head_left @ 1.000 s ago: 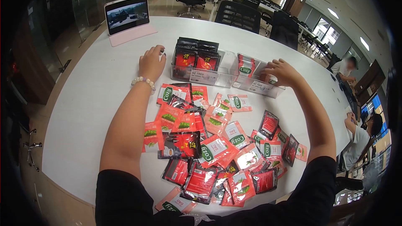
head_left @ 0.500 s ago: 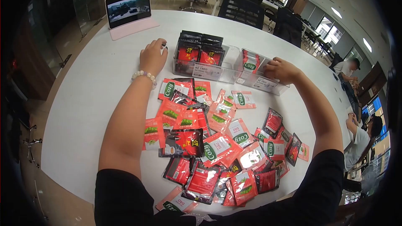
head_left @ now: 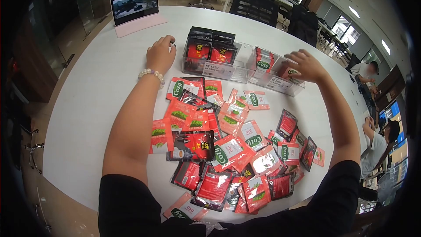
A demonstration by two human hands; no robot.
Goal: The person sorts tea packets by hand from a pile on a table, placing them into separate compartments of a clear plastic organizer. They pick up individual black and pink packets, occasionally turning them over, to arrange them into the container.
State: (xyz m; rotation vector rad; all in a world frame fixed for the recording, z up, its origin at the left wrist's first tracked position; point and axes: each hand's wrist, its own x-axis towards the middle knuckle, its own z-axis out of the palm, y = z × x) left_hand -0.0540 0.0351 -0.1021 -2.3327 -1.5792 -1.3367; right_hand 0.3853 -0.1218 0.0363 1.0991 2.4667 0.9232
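Clear plastic makes up the 2 bins standing end to end on the white table [head_left: 87,118]. Black-and-red packets [head_left: 210,50] stand upright in the left bin [head_left: 239,73]; the right bin [head_left: 258,80] has red-and-white packets [head_left: 264,60] at its left end and a reddish packet [head_left: 287,71] at its other end.

The right hand [head_left: 305,66] is over that far end, its fingers spread and slightly bent, with nothing seen pinched in them; whether a fingertip touches the packet, I cannot tell. The left hand [head_left: 161,53] is just beside the left bin, fingers close together and curled; I cannot tell whether they pinch anything. A beaded bracelet [head_left: 151,75] circles its wrist.

Between the forearms, nearer the body, lies a loose pile [head_left: 228,149] of red, pink and black packets, many overlapping. A tablet [head_left: 135,5] leans upright on its pink cover [head_left: 141,25] at the far left of the table.
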